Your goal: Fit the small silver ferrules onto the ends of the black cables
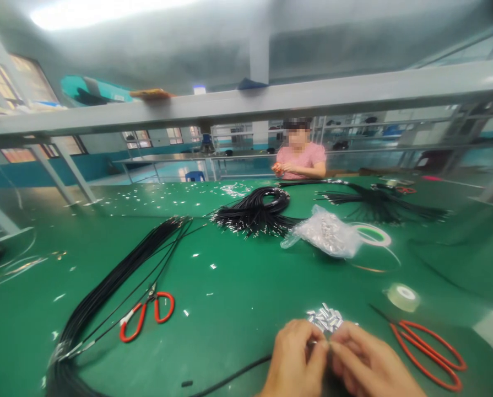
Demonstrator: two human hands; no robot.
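Both hands meet at the bottom edge of the green table [238, 286]. My left hand [291, 358] and my right hand [368, 364] pinch something small between their fingertips; it looks like a small metal sleeve on a black cord [229, 377] that runs off to the left. Just beyond the fingers lies a small pile of silver metal sleeves [325, 318]. What exactly each hand grips is too small and blurred to tell.
Red-handled scissors [145, 317] lie left beside a long bundle of black cords [118, 281]; a second red pair [428, 347] lies right. Farther back are a coiled cord bundle [256, 212], a plastic bag of sleeves [326, 232], tape rolls [402, 296], and a seated person [299, 160].
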